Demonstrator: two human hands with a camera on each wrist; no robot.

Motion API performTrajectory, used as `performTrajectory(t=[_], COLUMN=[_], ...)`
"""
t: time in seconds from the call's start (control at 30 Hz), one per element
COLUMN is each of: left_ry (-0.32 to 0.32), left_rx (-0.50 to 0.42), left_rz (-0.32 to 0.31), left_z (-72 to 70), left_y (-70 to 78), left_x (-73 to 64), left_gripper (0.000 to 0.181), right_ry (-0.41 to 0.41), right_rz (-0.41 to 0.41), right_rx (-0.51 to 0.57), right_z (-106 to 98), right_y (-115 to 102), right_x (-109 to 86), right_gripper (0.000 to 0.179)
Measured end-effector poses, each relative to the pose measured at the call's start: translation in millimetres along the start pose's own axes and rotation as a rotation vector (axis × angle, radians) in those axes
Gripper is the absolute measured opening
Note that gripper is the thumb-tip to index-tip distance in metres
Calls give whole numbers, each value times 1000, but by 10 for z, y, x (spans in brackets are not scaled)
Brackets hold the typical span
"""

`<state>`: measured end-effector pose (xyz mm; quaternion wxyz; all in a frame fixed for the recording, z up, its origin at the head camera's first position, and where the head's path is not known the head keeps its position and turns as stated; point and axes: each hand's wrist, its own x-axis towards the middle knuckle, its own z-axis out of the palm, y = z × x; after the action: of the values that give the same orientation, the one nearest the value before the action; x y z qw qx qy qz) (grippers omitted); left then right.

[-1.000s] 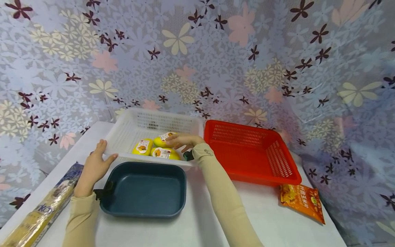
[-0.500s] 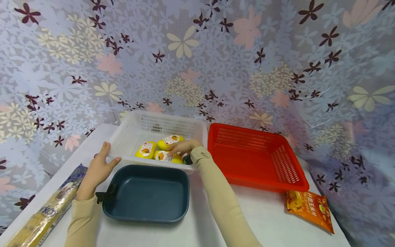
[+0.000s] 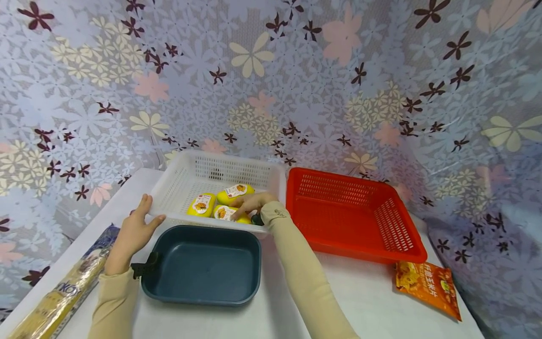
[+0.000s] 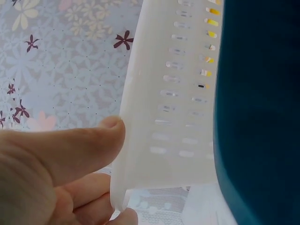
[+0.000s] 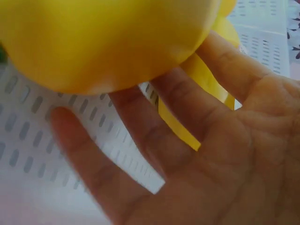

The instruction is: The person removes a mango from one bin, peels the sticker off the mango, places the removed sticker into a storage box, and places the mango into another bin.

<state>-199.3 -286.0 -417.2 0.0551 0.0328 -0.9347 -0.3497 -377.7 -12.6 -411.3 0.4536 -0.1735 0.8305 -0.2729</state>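
Three yellow oval packs with white picture labels lie in the white plastic basket (image 3: 169, 190) in the head view. My right hand (image 3: 253, 203) reaches in over the basket's right side and grips the front yellow pack (image 3: 224, 212). In the right wrist view, spread fingers (image 5: 140, 122) pass under the rounded yellow surface; the thumb is hidden. The left yellow pack (image 3: 202, 205) and back yellow pack (image 3: 235, 192) lie beside it. My left hand (image 3: 134, 231) holds the basket's front left corner. In the left wrist view its thumb (image 4: 110, 133) presses the rim, with fingers curled beneath.
A dark blue tray (image 3: 203, 301) stands directly in front of the white basket. To the right is a red basket (image 3: 351, 256), with an orange snack bag (image 3: 429, 289) by its front corner. A long clear-and-yellow packet (image 3: 63, 292) lies at the left table edge.
My right hand has lowered from above the packs onto the front yellow pack. My left hand stays at the basket corner. The head view has shifted slightly.
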Motion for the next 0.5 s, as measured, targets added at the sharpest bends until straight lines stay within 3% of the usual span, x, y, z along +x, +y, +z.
performTrajectory(t=[0.27,0.5], left_ry=[-18,-18], left_rx=[3,8], left_rz=[-5,-17], left_z=[0,-16], left_y=[25,45], left_x=[1,-11], left_gripper=[75,74], right_ry=[-23,14], right_rz=[-41,-38], right_rx=[-104,-35], right_z=[-3,1], right_y=[33,29], right_x=[38,35], right_gripper=[67,67])
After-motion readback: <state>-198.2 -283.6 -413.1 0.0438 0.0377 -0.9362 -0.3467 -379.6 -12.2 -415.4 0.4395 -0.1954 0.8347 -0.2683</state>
